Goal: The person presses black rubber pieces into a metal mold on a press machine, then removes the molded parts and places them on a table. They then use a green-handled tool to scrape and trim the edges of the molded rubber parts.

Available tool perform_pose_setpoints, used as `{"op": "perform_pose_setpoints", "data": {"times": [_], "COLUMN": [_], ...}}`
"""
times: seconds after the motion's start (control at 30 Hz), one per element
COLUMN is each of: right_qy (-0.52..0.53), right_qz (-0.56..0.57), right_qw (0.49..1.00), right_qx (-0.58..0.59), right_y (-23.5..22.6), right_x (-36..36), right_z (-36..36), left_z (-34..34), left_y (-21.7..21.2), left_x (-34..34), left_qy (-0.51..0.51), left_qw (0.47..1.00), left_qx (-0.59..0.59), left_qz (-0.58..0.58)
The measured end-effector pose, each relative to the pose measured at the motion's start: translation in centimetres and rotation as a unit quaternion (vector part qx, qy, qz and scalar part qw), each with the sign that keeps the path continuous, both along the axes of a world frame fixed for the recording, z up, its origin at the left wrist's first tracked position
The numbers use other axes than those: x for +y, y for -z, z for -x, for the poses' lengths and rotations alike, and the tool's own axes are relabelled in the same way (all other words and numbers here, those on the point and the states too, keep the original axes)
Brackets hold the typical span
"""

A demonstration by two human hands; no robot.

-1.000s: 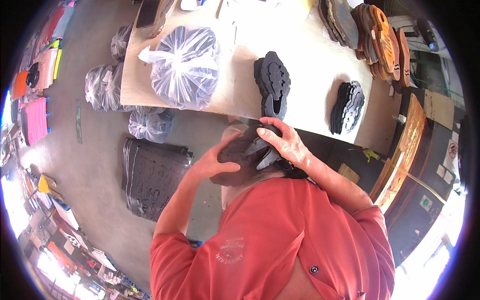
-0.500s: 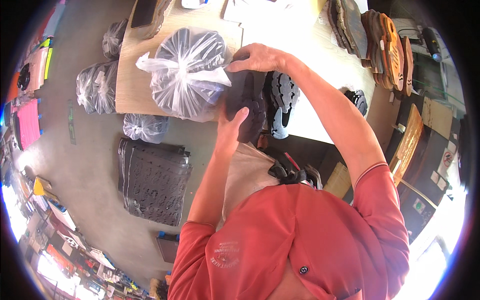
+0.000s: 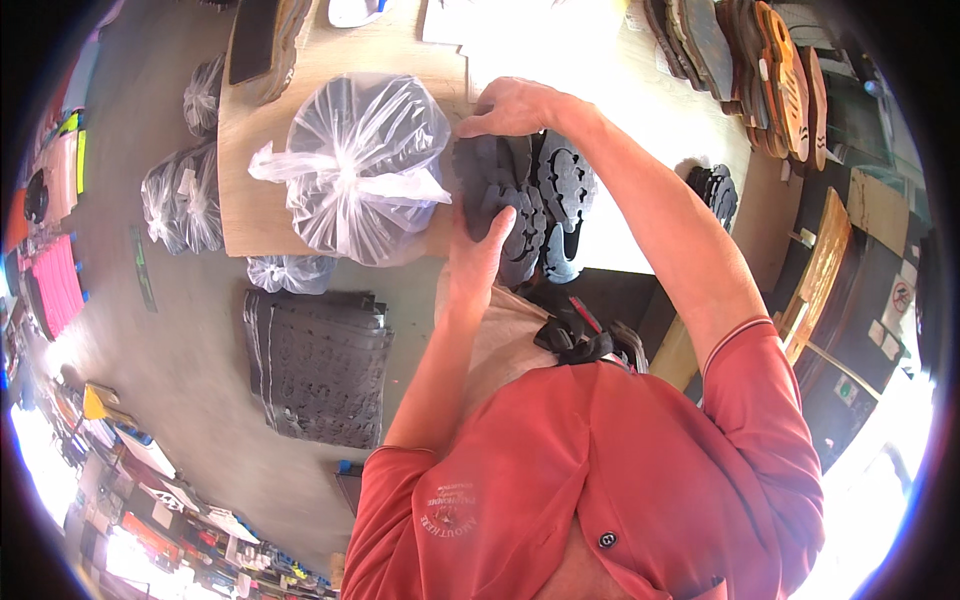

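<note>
A stack of dark rubber shoe soles [image 3: 495, 170] lies at the table's near edge. My left hand [image 3: 480, 245] is closed round its near end, thumb on top and fingers hidden beneath or behind. My right hand [image 3: 518, 108] curls over the far end, its thumb pointing left along the stack. Against its right side stands a second group of dark soles [image 3: 566, 190] with a bluish-grey near end. Just left of my hands sits a knotted clear plastic bag [image 3: 365, 175], full of dark contents I cannot make out.
The wooden table [image 3: 250, 215] also carries dark flat pieces [image 3: 255, 40] at the far left. Sole-shaped boards [image 3: 775, 75] stand in a row at the far right, with smaller black soles [image 3: 712, 195] nearer. On the floor are more bagged bundles [image 3: 185, 195] and black cut sheets [image 3: 320, 365].
The view has shifted a little, so the bag and table sit further left. Both hands stay on the stack; it now appears more tilted, showing the soles' layered near ends.
</note>
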State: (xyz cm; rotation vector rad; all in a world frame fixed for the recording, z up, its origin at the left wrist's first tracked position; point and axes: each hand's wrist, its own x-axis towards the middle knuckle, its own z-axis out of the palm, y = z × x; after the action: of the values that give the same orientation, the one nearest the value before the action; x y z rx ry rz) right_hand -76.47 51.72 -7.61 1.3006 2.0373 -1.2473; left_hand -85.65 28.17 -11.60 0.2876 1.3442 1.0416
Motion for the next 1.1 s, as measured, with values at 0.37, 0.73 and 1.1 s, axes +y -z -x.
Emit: {"op": "perform_pose_setpoints", "data": {"times": [0.37, 0.73, 1.1], "right_qy": [0.425, 0.574, 0.566], "right_qz": [-0.230, -0.083, -0.136], "right_qw": [0.838, 0.779, 0.798], "right_qx": [0.253, 0.236, 0.157], "right_y": [1.1, 4.6, 3.8], "right_x": [-8.4, -18.9, -16.3], "right_z": [-9.4, -10.4, -9.8], "left_z": [1.4, 1.5, 1.6], "left_y": [0.3, 0.7, 0.4], "left_x": [0.6, 2.1, 2.0], "left_qy": [0.198, 0.128, 0.162], "left_qw": [0.926, 0.931, 0.913], "left_qx": [0.320, 0.321, 0.342], "left_qz": [0.023, -0.117, -0.150]}}
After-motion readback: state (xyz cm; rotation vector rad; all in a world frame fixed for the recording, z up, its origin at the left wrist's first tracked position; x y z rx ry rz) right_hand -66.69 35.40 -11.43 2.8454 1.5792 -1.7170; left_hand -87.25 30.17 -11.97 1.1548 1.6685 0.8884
